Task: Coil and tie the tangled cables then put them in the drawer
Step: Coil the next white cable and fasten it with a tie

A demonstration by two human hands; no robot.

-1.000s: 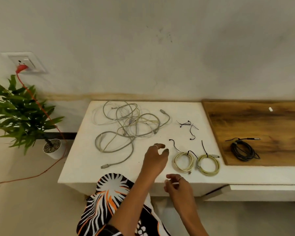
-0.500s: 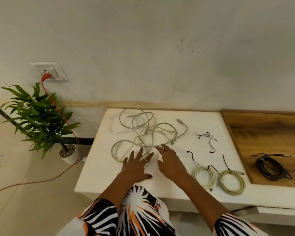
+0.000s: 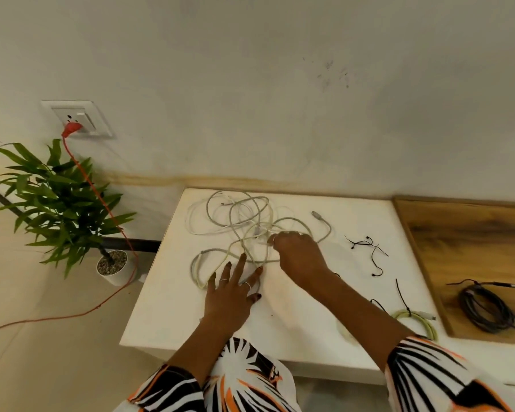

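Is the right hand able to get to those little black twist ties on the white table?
Probably yes. The little black twist ties lie in the open just beside the right hand, with only bare white table between them.

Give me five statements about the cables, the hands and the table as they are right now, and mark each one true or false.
1. The right hand pinches a strand in the tangled cables. True.
2. The left hand lies with fingers spread on the white table. True.
3. The black coiled cable lies on the white table. False: it lies on the wooden board.
4. The black ties are to the left of the tangle. False: they lie to its right.
5. A red plug sits in the wall socket. True.
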